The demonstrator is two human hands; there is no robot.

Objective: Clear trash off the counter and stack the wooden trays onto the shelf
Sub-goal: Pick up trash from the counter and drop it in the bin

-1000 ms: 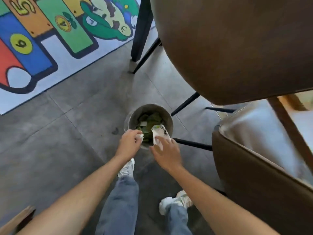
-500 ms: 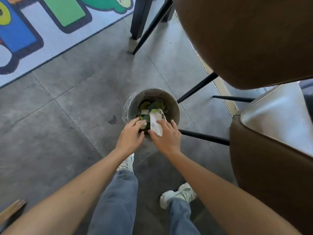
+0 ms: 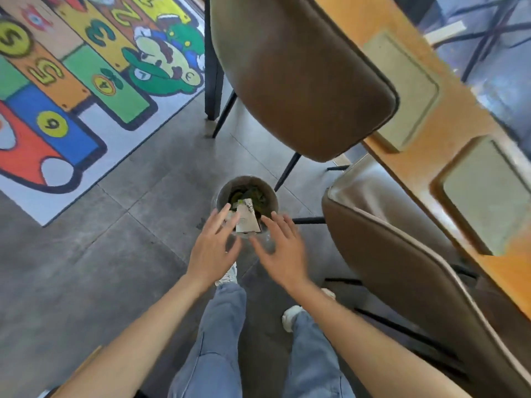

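Observation:
A small round grey bin (image 3: 227,187) stands on the floor between my feet and the chairs. It holds green scraps and a white paper wrapper (image 3: 246,220) that sticks up at its near rim. My left hand (image 3: 214,248) hovers just in front of the bin with fingers spread and nothing in it. My right hand (image 3: 283,248) is beside it, also spread and empty, blurred by motion. Two wooden trays lie on the orange counter (image 3: 370,21) at the right: a far tray (image 3: 402,90) and a near tray (image 3: 485,196).
Two brown padded chairs (image 3: 301,76) (image 3: 402,254) with thin black legs stand between me and the counter. A colourful numbered play mat (image 3: 71,90) covers the grey tiled floor at the left. A wooden edge (image 3: 86,360) shows at the lower left.
Both hands have let go of the paper trash and pulled back from the bin with fingers spread. The wrapper now rests in the bin. The view has lifted, showing the counter and trays.

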